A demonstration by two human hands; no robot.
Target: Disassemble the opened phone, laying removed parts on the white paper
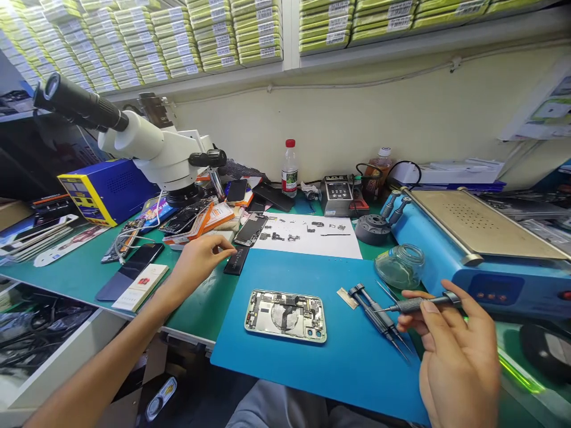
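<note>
My right hand holds a grey precision screwdriver between thumb and fingers, its tip pointing left over the blue mat. My left hand reaches out past the mat's left edge, thumb and forefinger pinched together by the top of a black phone battery. Whatever is in that pinch, if anything, is too small to make out. An opened phone housing lies flat on the mat, with its inner parts showing. Below my right hand's screwdriver, two more screwdrivers rest side by side, near tweezers.
Small phone parts lie across a white sheet behind the mat. A glass jar and a blue heating plate machine stand right. A microscope rises at left. Phones and a cigarette box lie left.
</note>
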